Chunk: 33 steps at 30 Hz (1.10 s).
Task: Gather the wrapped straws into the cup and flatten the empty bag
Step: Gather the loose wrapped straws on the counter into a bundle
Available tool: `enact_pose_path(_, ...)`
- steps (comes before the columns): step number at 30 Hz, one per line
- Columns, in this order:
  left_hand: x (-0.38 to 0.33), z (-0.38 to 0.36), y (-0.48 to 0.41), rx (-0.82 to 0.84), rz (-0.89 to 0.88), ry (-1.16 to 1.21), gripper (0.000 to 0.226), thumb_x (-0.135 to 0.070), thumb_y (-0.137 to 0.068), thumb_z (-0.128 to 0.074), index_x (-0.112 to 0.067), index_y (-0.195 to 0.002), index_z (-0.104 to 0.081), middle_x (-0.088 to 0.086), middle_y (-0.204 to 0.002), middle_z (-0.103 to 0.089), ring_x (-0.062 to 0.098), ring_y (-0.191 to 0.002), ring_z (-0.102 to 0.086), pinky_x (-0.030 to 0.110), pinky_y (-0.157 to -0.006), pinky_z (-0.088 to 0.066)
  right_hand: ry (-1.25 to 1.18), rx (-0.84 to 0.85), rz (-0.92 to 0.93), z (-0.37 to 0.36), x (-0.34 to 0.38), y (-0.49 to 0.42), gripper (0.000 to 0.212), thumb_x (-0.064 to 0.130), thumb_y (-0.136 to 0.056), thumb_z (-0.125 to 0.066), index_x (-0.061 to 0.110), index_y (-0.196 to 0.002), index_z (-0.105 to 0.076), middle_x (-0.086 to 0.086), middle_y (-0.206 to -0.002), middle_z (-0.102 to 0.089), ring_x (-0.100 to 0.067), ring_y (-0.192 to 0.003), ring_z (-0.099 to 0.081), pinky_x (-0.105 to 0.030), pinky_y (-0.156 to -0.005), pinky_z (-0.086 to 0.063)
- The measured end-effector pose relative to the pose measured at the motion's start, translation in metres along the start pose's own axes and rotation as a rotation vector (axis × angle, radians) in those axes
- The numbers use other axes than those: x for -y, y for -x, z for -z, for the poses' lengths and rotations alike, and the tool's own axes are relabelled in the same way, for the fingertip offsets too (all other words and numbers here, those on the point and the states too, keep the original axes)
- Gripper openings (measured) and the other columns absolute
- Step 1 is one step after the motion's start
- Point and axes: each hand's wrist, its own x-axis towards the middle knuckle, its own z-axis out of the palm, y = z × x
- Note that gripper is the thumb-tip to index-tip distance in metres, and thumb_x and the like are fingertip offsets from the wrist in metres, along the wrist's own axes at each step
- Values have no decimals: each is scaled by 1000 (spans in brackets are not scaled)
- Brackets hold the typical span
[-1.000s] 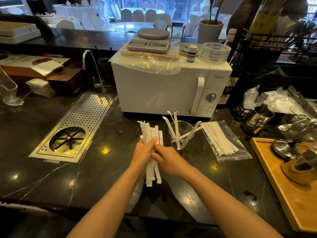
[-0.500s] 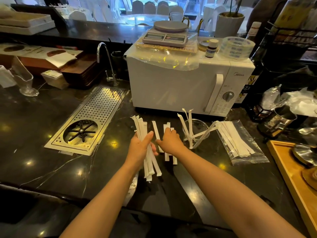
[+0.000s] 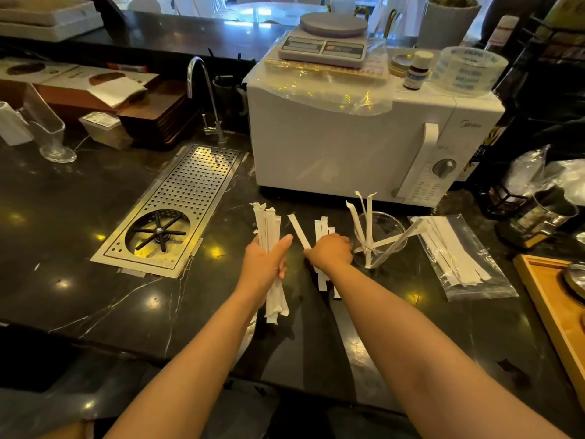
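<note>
My left hand (image 3: 266, 264) is shut on a thick bundle of white wrapped straws (image 3: 267, 223), held upright over the dark counter. My right hand (image 3: 330, 253) grips a smaller bunch of wrapped straws (image 3: 321, 226) just left of the clear glass cup (image 3: 384, 239). The cup stands in front of the microwave and holds several straws leaning outward. To the right of the cup lies a clear plastic bag (image 3: 468, 267) with several wrapped straws still inside it.
A white microwave (image 3: 364, 144) with a scale on top stands behind the cup. A steel rinser tray (image 3: 177, 210) is set into the counter at the left. A wooden tray (image 3: 557, 305) and a metal jug (image 3: 538, 217) sit at the right.
My hands have split the single bundle: the right hand pulled a smaller bunch away and moved it right toward the cup, while the left kept the rest. The view has shifted closer.
</note>
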Motion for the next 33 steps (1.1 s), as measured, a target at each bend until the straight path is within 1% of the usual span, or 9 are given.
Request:
enact_pose_path(2, 1, -1, -2, -1, -1, -18, 11, -26, -87, -54, -22, -80, -46, 2, -53, -42, 5, -38, -41, 15, -43, -41, 22, 5, 14, 1, 1, -1, 66, 37, -80, -63, -2, -128, -41, -23, -129, -46, -36, -118, -49, -39, -94, -47)
enact_pose_path(5, 1, -3, -6, -9, -7, -41, 13, -27, -87, -53, -16, -86, -46, 3, -53, -42, 9, -43, -41, 16, -45, -41, 71, 5, 55, 4, 1, -1, 43, 26, -84, -61, 3, -119, -54, -19, -123, -56, -34, -112, -55, -38, -88, -50)
enact_pose_path(6, 1, -3, -6, -12, -8, -47, 14, -27, -88, -53, -15, -87, -46, 3, -54, -42, 9, -44, -41, 16, -45, -42, 73, 10, 62, 5, 1, 0, 36, 21, -85, -59, 4, -117, -56, -17, -122, -58, -33, -112, -56, -38, -87, -50)
enact_pose_path(8, 1, -3, -7, -13, -9, -53, 14, -27, -88, -53, -15, -87, -46, 3, -54, -42, 10, -45, -41, 15, -45, -42, 67, 25, 73, 8, 0, 1, 31, 13, -87, -55, 4, -117, -56, -17, -123, -58, -33, -113, -56, -38, -87, -49)
enact_pose_path(13, 2, -4, -7, -4, -6, -42, 13, -26, -87, -53, -16, -84, -46, 3, -55, -42, 11, -45, -41, 20, -49, -42, 80, 17, 89, 11, -2, 2, 34, 5, -91, -46, 4, -125, -49, -17, -127, -55, -34, -118, -54, -39, -91, -47)
enact_pose_path(19, 3, -3, -5, -6, -4, -32, 12, -25, -87, -54, -17, -83, -46, 4, -55, -42, 11, -46, -42, 21, -50, -42, 209, -15, 115, 10, -3, 6, 32, 8, -91, -45, 7, -122, -54, -13, -122, -60, -30, -113, -58, -35, -88, -47)
enact_pose_path(24, 4, -4, -4, 4, 3, -27, 18, -24, -87, -54, -18, -73, -45, 4, -54, -40, 12, -46, -40, 24, -50, -40, 289, 9, 136, 8, -5, 9, 32, 10, -92, -43, 9, -122, -53, -12, -125, -59, -31, -116, -56, -36, -92, -45)
enact_pose_path(30, 5, -6, -4, 6, 21, -2, 20, -22, -87, -55, -17, -70, -44, 4, -53, -39, 13, -47, -38, 25, -51, -38, 205, 81, 137, 14, -8, 14, 33, 6, -92, -42, 4, -125, -50, -17, -130, -55, -33, -119, -53, -38, -94, -45)
enact_pose_path(33, 5, -8, -5, 11, 20, 17, 20, -19, -87, -55, -17, -70, -44, 3, -53, -38, 11, -44, -37, 22, -46, -36, 149, 116, 130, 15, -12, 16, 33, 7, -90, -46, 3, -123, -50, -17, -130, -54, -34, -119, -53, -40, -94, -45)
